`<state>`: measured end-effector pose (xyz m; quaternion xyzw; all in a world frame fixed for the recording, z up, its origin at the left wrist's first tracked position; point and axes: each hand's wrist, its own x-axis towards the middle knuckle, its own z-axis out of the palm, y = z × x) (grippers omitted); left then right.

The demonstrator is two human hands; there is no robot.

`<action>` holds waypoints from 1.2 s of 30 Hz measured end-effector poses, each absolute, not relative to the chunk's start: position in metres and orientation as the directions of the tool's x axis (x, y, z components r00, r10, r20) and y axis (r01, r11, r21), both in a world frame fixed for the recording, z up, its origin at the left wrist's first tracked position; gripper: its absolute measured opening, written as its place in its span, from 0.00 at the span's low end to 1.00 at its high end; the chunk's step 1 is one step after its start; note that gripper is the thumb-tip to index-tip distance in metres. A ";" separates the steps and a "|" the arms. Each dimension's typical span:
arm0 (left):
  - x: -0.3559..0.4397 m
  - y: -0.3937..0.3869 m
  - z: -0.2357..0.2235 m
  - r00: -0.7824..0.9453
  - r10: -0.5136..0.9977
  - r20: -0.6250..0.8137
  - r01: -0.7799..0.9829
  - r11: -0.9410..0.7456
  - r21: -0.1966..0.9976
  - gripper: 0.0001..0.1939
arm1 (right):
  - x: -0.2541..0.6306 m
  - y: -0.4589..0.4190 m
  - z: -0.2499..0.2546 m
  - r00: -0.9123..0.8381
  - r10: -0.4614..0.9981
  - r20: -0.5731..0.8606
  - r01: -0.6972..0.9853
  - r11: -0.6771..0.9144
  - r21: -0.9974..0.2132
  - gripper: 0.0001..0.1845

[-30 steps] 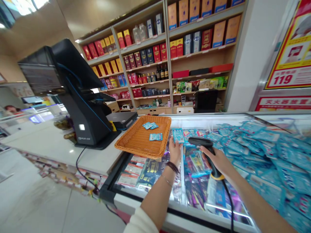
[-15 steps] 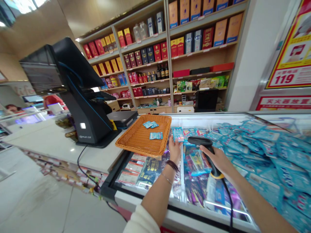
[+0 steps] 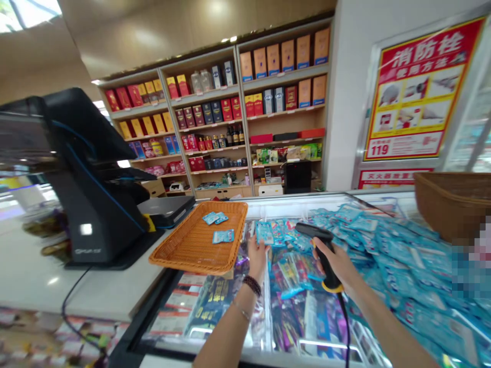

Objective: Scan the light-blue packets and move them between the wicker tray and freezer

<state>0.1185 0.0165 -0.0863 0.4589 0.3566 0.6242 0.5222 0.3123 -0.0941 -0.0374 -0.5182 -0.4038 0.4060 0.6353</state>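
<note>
My left hand (image 3: 258,255) pinches a small light-blue packet (image 3: 264,232) by its lower edge, just right of the basket, with its printed side up. In my right hand (image 3: 333,258) is a black handheld barcode scanner (image 3: 324,243), its head turned left toward that packet and its cord running down. An orange-brown woven basket (image 3: 192,258) holds a few blue packets (image 3: 223,236). On the glass counter to the right lies a large heap of similar blue packets (image 3: 406,266). A clear packet with coloured contents (image 3: 293,273) lies between my hands.
A black checkout terminal (image 3: 92,204) stands on the white counter (image 3: 134,286) at left, beside a flat dark box (image 3: 166,209). A brown wicker basket (image 3: 452,199) shows at far right, near a blurred-out patch. Shelves of boxed goods (image 3: 215,112) line the back wall.
The view has swung right, bringing in the brown basket and more of the red poster. Both hands keep their holds on packet and scanner.
</note>
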 end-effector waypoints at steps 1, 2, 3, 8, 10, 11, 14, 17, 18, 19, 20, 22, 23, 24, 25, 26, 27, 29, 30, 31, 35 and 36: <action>0.124 0.017 -0.085 -0.024 0.980 0.195 -0.323 -0.193 0.927 0.21 | 0.323 -0.099 -0.035 0.389 0.916 0.099 -0.093 0.146 -0.985 0.27; 0.130 0.017 -0.084 -0.008 0.980 0.197 -0.324 -0.189 0.927 0.21 | 0.335 -0.104 -0.032 0.431 0.896 0.103 -0.084 0.154 -0.985 0.27; 0.137 0.017 -0.082 0.010 0.979 0.204 -0.332 -0.189 0.924 0.21 | 0.346 -0.110 -0.030 0.469 0.877 0.107 -0.072 0.159 -0.985 0.26; 0.192 0.015 -0.066 0.170 0.959 0.226 -0.375 -0.149 0.915 0.20 | 0.401 -0.141 -0.016 0.615 0.780 0.115 -0.026 0.166 -0.986 0.24; 0.220 0.013 -0.059 0.243 0.943 0.225 -0.382 -0.120 0.916 0.18 | 0.416 -0.154 -0.013 0.657 0.744 0.118 -0.012 0.167 -0.986 0.24; 0.236 0.011 -0.056 0.275 0.935 0.225 -0.389 -0.106 0.915 0.17 | 0.422 -0.160 -0.012 0.674 0.730 0.116 -0.004 0.160 -0.987 0.24; 0.281 0.005 -0.044 0.365 0.904 0.221 -0.398 -0.063 0.915 0.14 | 0.433 -0.176 -0.012 0.709 0.698 0.101 0.013 0.130 -0.991 0.24; 0.316 -0.001 -0.031 0.467 0.840 0.277 -0.377 -0.094 0.921 0.11 | 0.437 -0.187 -0.016 0.717 0.689 0.105 0.021 0.130 -0.991 0.23; 0.325 -0.002 -0.026 0.500 0.808 0.312 -0.369 -0.128 0.921 0.10 | 0.438 -0.189 -0.018 0.718 0.688 0.106 0.020 0.132 -0.991 0.23; 0.331 -0.002 -0.021 0.529 0.774 0.349 -0.360 -0.168 0.918 0.10 | 0.438 -0.190 -0.020 0.717 0.689 0.105 0.019 0.131 -0.991 0.23; 0.335 -0.002 -0.017 0.550 0.744 0.380 -0.349 -0.210 0.914 0.10 | 0.438 -0.191 -0.021 0.716 0.690 0.102 0.015 0.131 -0.991 0.23; 0.335 0.000 -0.010 0.574 0.712 0.405 -0.305 -0.273 0.912 0.11 | 0.436 -0.190 -0.023 0.711 0.697 0.092 0.003 0.127 -0.992 0.23; 0.332 0.002 -0.007 0.582 0.709 0.397 -0.274 -0.289 0.917 0.11 | 0.434 -0.188 -0.024 0.707 0.701 0.088 -0.002 0.127 -0.992 0.23; 0.326 0.004 -0.005 0.589 0.710 0.385 -0.245 -0.298 0.923 0.12 | 0.431 -0.186 -0.023 0.701 0.708 0.086 -0.006 0.127 -0.992 0.22; 0.318 0.007 -0.004 0.593 0.711 0.379 -0.222 -0.309 0.925 0.14 | 0.427 -0.183 -0.023 0.695 0.714 0.085 -0.008 0.126 -0.992 0.22; 0.308 0.010 -0.003 0.590 0.709 0.387 -0.207 -0.330 0.921 0.17 | 0.422 -0.179 -0.021 0.688 0.720 0.086 -0.005 0.124 -0.992 0.22; 0.296 0.014 -0.002 0.578 0.705 0.411 -0.200 -0.366 0.909 0.18 | 0.416 -0.174 -0.020 0.679 0.729 0.089 -0.004 0.125 -0.992 0.22; 0.266 0.023 0.001 0.522 0.702 0.484 -0.186 -0.460 0.868 0.19 | 0.402 -0.162 -0.018 0.653 0.752 0.092 -0.012 0.132 -0.991 0.22; 0.249 0.029 0.002 0.488 0.707 0.511 -0.165 -0.501 0.850 0.18 | 0.394 -0.155 -0.018 0.636 0.766 0.094 -0.022 0.140 -0.990 0.22; 0.230 0.035 0.004 0.453 0.720 0.526 -0.133 -0.529 0.838 0.17 | 0.386 -0.148 -0.018 0.615 0.782 0.098 -0.035 0.151 -0.988 0.22; 0.142 0.063 0.008 0.330 0.816 0.474 0.073 -0.523 0.849 0.15 | 0.349 -0.116 -0.022 0.496 0.861 0.109 -0.097 0.180 -0.979 0.25; 0.118 0.068 0.008 0.302 0.843 0.446 0.154 -0.505 0.850 0.15 | 0.339 -0.109 -0.023 0.461 0.881 0.110 -0.108 0.178 -0.978 0.26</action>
